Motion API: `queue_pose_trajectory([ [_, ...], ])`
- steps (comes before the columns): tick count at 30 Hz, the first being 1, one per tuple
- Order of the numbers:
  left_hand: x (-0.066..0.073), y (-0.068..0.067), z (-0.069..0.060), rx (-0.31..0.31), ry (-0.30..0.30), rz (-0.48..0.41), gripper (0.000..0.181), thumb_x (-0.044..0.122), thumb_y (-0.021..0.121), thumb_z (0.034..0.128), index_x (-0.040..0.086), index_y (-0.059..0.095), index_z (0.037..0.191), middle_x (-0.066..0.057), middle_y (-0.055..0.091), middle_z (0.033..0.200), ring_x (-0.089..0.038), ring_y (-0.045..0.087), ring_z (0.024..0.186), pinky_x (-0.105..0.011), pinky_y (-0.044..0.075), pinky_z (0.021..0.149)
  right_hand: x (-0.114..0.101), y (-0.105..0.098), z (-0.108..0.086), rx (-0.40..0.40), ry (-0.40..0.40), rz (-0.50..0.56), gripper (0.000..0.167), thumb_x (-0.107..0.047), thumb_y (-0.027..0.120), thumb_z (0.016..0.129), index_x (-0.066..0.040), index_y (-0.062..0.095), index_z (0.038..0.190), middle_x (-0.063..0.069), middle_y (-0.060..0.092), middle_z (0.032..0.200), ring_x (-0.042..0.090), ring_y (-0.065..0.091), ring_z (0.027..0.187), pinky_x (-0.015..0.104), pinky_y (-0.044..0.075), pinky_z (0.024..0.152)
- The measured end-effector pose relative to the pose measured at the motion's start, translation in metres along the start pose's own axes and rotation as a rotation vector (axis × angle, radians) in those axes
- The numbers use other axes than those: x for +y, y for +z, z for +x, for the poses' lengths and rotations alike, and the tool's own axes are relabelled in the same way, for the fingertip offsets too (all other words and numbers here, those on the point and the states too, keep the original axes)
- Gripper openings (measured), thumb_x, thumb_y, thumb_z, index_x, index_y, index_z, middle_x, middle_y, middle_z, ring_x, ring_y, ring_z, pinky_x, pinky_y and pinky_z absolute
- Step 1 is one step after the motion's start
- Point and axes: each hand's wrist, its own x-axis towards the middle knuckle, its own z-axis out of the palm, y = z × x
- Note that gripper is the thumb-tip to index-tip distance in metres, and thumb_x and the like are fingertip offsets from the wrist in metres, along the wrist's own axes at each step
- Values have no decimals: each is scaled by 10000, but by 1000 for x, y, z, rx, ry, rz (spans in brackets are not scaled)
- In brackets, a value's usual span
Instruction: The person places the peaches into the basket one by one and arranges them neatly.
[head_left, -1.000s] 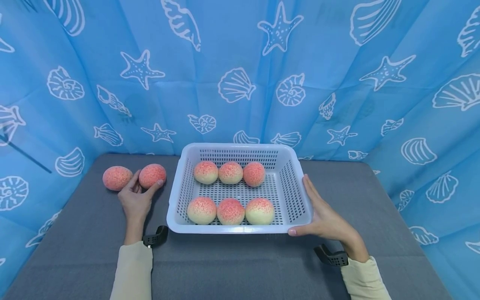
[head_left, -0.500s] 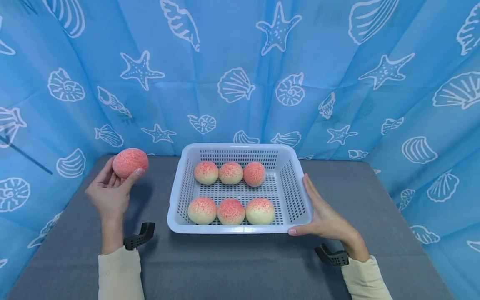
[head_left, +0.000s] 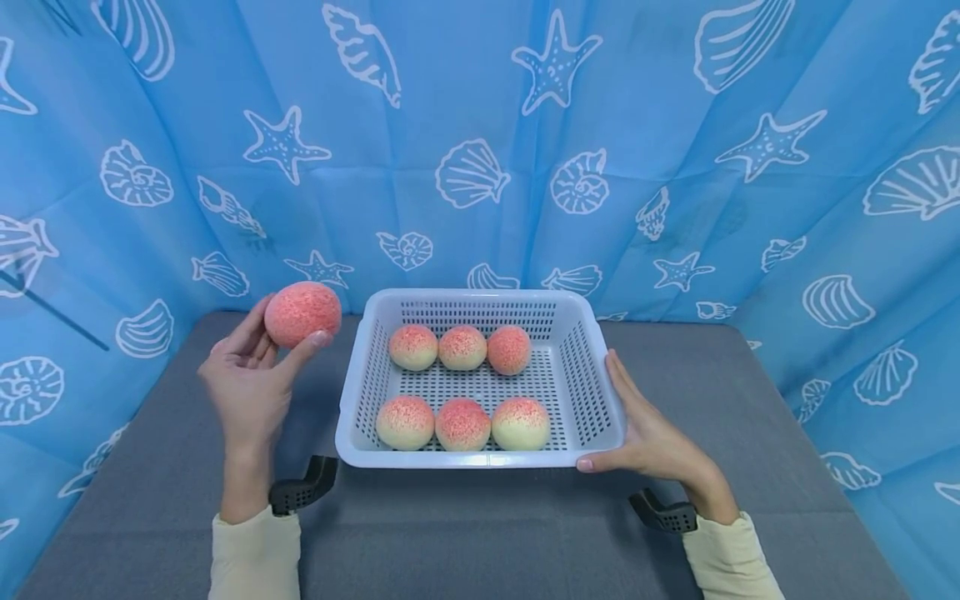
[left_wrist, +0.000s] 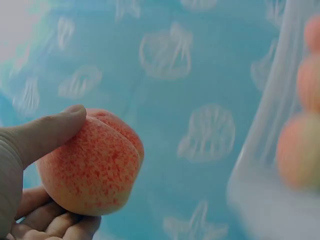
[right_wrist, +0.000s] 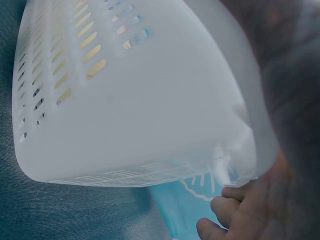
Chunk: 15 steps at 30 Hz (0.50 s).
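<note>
A pink-red peach [head_left: 302,315] is held by my left hand [head_left: 251,392], above the table left of the basket. In the left wrist view the thumb lies on top of the peach [left_wrist: 97,165] and the fingers [left_wrist: 57,220] are under it. A sliver of another peach [head_left: 217,345] shows behind that hand; the rest of it is hidden. My right hand [head_left: 660,442] holds the near right corner of the white plastic basket [head_left: 491,459], thumb at the front rim, fingers along the right side. Inside, several peaches [head_left: 462,423] sit in a front and a back row.
A grey cloth covers the table [head_left: 465,533]. Behind it hangs a blue curtain [head_left: 480,100] with white shells and starfish. Bare basket floor [head_left: 465,382] shows between the rows and to their right.
My left hand has lifted a peach off the table, swung left with it, then moved back right toward the basket. The right hand and the basket have stayed in place.
</note>
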Motion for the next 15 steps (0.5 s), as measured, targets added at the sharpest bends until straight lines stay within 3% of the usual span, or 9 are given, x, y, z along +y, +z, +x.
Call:
queue_pose_trajectory([
  [6,7,38,-19,-152,-26,-29,692,-110,847,746,14,609,1384,-176,639,1328,-249,610,1248,-301,456,1003,1,0,0,4,7,-19,1470,-215,979,660,-220,-135,1620,174,-220,1652,445,583,1164,346,567,835],
  [10,4,58,-30,-244,-71,-39,705,-45,866,762,-5,580,1404,-167,631,1338,-229,612,1245,-296,478,977,1,1,0,8,13,-26,1472,-222,980,658,-206,-134,1621,182,-215,1652,446,577,1174,347,565,837],
  [15,-5,74,-42,-324,-158,16,752,68,897,771,-28,546,1429,-184,617,1353,-229,605,1243,-281,500,928,1,1,0,10,19,-11,1473,-214,981,657,-232,-133,1620,186,-211,1652,455,583,1167,331,569,814],
])
